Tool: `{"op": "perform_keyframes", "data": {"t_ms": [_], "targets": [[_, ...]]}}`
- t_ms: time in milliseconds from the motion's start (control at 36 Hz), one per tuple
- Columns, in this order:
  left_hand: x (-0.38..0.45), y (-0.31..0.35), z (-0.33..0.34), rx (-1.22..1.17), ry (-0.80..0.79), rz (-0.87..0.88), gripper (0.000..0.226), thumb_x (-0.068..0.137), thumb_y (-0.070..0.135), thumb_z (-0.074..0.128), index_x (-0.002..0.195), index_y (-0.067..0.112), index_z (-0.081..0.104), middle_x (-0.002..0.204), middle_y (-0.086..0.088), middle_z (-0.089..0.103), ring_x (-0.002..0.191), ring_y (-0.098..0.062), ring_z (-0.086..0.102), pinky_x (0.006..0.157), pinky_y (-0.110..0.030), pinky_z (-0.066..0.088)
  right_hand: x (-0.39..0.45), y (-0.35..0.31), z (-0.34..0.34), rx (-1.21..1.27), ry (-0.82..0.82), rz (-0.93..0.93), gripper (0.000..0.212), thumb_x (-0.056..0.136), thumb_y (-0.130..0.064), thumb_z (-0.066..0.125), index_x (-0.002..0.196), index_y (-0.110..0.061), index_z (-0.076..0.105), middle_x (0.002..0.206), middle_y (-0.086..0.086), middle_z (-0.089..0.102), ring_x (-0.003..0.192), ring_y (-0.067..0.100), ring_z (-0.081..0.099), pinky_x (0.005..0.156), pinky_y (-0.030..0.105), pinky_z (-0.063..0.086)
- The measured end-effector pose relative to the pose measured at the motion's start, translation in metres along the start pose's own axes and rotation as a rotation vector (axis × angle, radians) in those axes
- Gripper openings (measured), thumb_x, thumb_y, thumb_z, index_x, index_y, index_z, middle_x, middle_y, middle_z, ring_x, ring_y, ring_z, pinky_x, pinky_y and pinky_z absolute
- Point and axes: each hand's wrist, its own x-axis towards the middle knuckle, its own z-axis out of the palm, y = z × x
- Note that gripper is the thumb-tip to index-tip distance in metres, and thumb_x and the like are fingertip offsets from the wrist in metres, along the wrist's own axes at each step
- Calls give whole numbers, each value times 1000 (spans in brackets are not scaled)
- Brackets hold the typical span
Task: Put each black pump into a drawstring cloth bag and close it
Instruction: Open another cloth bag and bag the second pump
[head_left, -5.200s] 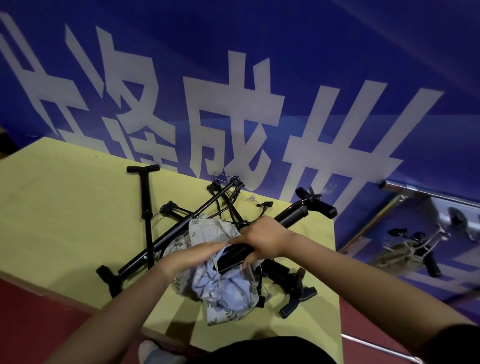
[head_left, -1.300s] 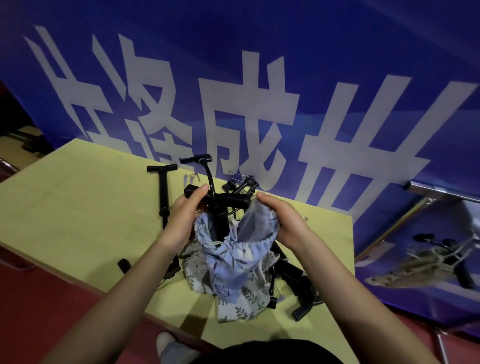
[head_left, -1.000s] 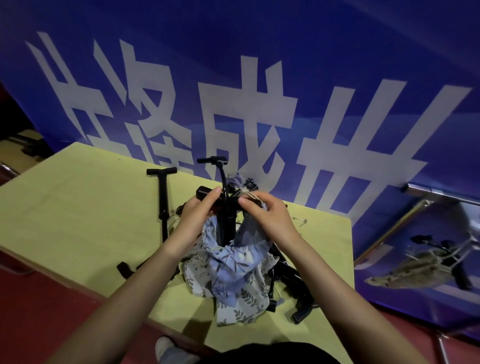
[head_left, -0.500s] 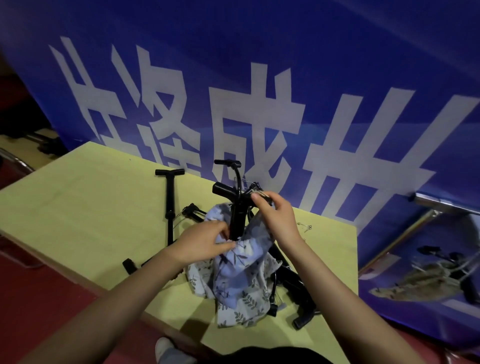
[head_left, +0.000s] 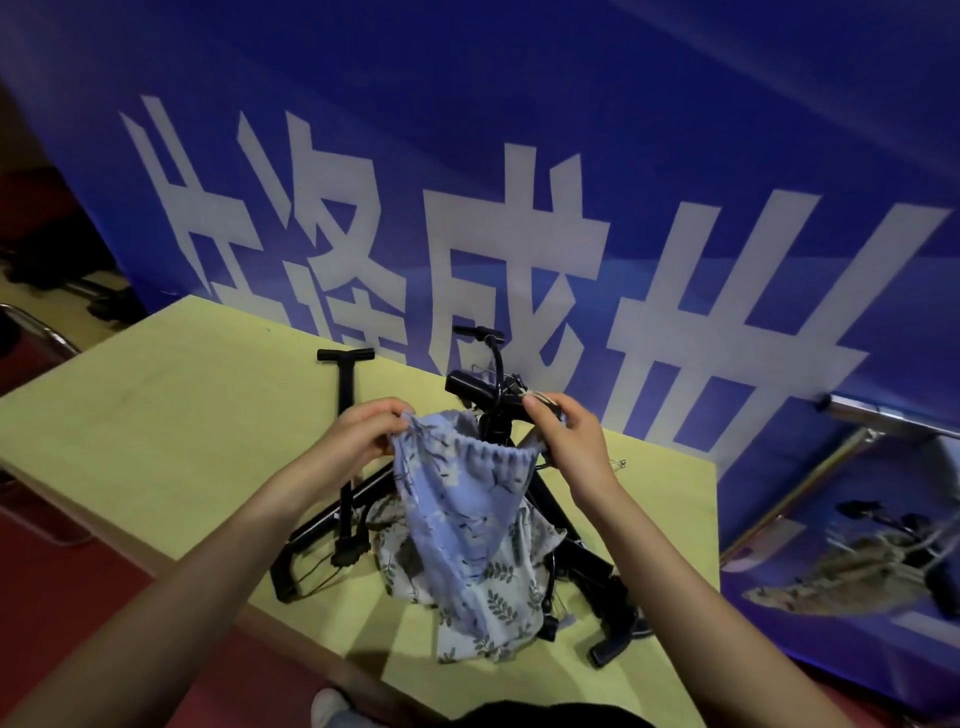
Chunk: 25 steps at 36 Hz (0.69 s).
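Two hands hold one blue floral bag (head_left: 462, 499) above the bench (head_left: 156, 431): left hand (head_left: 361, 436) and right hand (head_left: 566, 441) each pinch its gathered mouth, one black pump (head_left: 491, 400) standing inside (handle poking out). Several more pumps (head_left: 344, 457) and another leaf-print bag (head_left: 498, 597) lie beneath.

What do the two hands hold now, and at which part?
Both hands, left and right, pinch the blue cloth bag at its gathered rim, one on each side.
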Motion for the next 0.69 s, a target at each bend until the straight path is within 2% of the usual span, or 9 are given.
{"op": "perform_keyframes", "data": {"t_ms": [56,139,222,306,417,472,583,639,694], "targets": [[-3,2,-3,96,-29,0,31,63,34,70,84,11,64,78,3,62,72,-7,59,64,-15,48,0,1,-2,-11,-5,3,11,93,-27,63,95,-18,70,61,-23,62,53,-9,53,50,5,38],[-3,3,-11,507,-10,83,3,86,17,68,89,17,67,85,2,63,75,0,56,70,-15,45,-2,1,-3,-19,-27,-11,10,92,-27,63,92,-20,70,71,-21,67,64,-9,58,57,6,41],[-2,5,-20,740,38,168,7,88,18,68,86,24,66,83,3,63,74,1,55,69,-19,42,-4,2,-3,-22,-32,-43,10,93,-25,63,91,-19,71,78,-15,69,71,-8,60,62,7,43],[1,10,-26,788,116,201,11,86,20,70,78,21,62,78,4,60,74,-8,55,71,-28,44,-4,5,1,-21,-13,-56,10,93,-25,62,87,-21,69,72,-18,66,68,-6,57,64,9,43],[7,22,-23,883,128,249,35,84,17,72,64,19,43,73,-7,56,71,-23,55,64,-33,41,-1,5,11,-12,-13,-50,12,94,-25,61,85,-22,68,67,-17,62,63,-5,53,66,14,44],[8,27,-18,867,86,241,44,85,12,70,60,24,35,77,-6,55,79,-16,59,67,-29,41,0,5,15,-15,-23,-52,11,94,-26,61,86,-22,68,67,-19,63,65,-5,55,68,18,45],[8,33,-16,682,8,159,42,89,4,57,59,31,45,99,-4,60,112,1,55,84,-24,47,0,4,16,-5,-9,-42,11,93,-27,61,86,-22,69,72,-16,65,68,-4,57,70,22,46],[8,38,-16,690,20,186,33,83,16,58,59,38,49,95,1,55,105,0,56,82,-23,46,1,4,14,6,10,-33,11,93,-28,62,87,-22,69,77,-13,64,68,-4,56,69,21,45],[7,43,-18,739,51,223,10,70,37,55,63,42,50,85,3,47,82,-1,51,72,-21,42,1,5,10,1,19,-28,12,93,-29,61,88,-21,69,77,-12,63,66,-4,54,67,19,43]]}}
